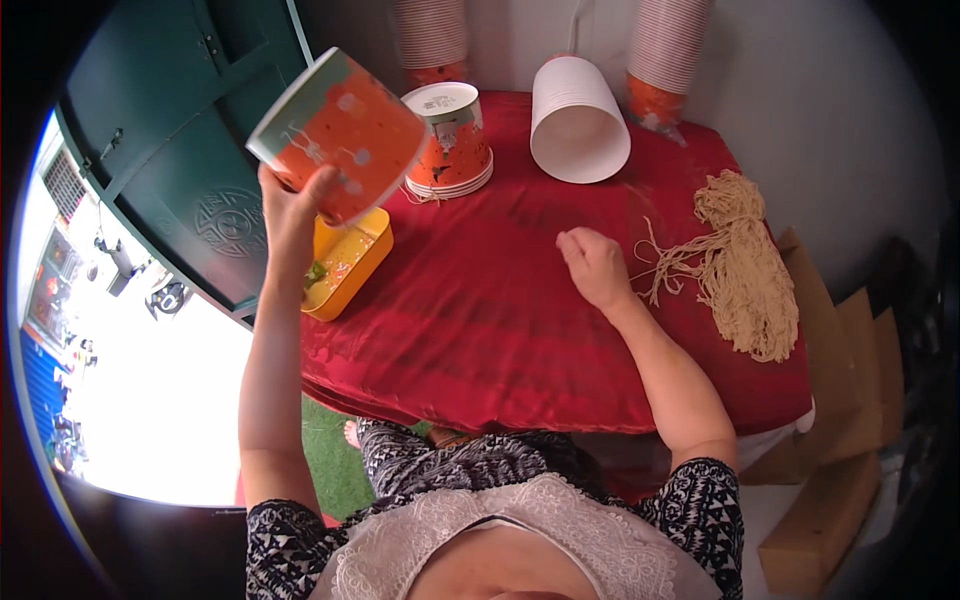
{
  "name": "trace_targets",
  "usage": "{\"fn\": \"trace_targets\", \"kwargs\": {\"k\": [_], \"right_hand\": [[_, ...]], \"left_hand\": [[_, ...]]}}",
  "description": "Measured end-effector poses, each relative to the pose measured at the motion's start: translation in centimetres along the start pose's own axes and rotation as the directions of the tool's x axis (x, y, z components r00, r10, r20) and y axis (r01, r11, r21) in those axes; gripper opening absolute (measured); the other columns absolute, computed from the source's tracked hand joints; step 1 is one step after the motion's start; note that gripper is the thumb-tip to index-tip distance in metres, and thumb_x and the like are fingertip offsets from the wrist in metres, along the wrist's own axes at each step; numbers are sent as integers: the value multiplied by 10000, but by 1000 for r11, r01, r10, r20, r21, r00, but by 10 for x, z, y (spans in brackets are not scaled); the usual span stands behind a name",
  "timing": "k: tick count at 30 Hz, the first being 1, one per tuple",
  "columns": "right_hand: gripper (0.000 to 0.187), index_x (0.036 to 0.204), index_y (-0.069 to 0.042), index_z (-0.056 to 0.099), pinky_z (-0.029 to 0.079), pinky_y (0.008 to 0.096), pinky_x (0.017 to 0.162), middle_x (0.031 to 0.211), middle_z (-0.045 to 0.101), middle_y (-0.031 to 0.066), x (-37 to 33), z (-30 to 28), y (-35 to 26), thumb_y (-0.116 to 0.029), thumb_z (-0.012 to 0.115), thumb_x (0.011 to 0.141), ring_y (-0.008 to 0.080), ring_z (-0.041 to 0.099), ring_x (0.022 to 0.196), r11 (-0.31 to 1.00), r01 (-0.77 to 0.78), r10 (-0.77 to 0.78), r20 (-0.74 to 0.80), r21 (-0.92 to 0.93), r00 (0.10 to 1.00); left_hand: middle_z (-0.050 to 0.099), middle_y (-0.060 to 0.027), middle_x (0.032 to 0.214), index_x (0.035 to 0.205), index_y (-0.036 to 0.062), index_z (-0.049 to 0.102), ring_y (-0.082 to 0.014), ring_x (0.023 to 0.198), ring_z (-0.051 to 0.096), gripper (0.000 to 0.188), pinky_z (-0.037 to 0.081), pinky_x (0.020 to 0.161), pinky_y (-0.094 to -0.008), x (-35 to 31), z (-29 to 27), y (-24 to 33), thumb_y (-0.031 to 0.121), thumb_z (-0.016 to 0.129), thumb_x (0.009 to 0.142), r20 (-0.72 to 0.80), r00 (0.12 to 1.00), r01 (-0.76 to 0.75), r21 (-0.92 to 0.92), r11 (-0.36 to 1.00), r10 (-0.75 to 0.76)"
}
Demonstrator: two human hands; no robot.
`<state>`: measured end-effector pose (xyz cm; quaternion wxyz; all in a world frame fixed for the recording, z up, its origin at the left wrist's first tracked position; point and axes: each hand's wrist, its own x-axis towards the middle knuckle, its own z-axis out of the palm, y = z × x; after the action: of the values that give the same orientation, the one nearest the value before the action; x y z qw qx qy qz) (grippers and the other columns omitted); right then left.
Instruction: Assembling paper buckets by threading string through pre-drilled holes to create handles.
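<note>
My left hand (292, 210) is raised above the table's left side, its thumb and fingers gripping an orange and green paper bucket (365, 130), which is tilted. A yellow plastic tray (372, 262) with small scraps in it lies below that hand. Just beyond the held bucket, a similar orange bucket (455, 150) stands upside down over stacked white rims. Over the middle of the table my right hand (597, 265) is closed, fingers curled under. Whatever those fingers may hold is hidden. To its right lies a bundle of beige string (745, 270), with loose strands trailing toward the hand.
A white bucket (580, 120) rests on its side at the back of the red-covered table (480, 320). Tall bucket stacks, one on the left (432, 35) and one on the right (668, 50), rise behind. Cardboard (830, 480) stands at the right, a green door (200, 150) at the left.
</note>
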<state>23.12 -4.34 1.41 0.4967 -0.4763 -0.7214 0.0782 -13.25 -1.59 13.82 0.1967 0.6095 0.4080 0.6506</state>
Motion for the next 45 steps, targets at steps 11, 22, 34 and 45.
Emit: {"fn": "trace_targets", "kwargs": {"k": [11,22,34,45], "right_hand": [[211,845,-47,650,528,460,660,826,671,146,-13,13,-16,-246,608,900,356,656,751,987,95,-53,295,-132,954],[142,851,-51,647,531,430,664,845,676,125,-11,9,-25,-182,607,887,334,661,766,993,71,-35,335,-96,942],[106,890,-37,658,526,381,679,861,676,111,-10,9,-29,-140,635,875,303,665,777,994,63,-27,363,-88,931],[83,870,-47,636,526,408,651,839,667,117,-10,9,-27,-129,636,864,314,659,767,993,96,-64,351,-74,934]], "left_hand": [[579,-164,1121,1326,-15,285,-214,949,652,920,570,703,-299,82,2,-47,350,865,713,-146,989,45,49,998,-38],[559,-173,1156,1308,-34,242,-233,1020,632,983,540,878,-326,124,55,-98,346,897,682,-69,996,45,-207,977,-61],[475,-206,1243,1371,-54,159,-244,1107,593,1101,559,888,-341,129,97,-100,339,906,665,-13,998,60,-86,994,-61],[410,-241,1337,1423,-81,133,-309,1245,493,1272,470,1030,-388,125,115,-119,436,930,577,121,992,-30,72,997,22]]}}
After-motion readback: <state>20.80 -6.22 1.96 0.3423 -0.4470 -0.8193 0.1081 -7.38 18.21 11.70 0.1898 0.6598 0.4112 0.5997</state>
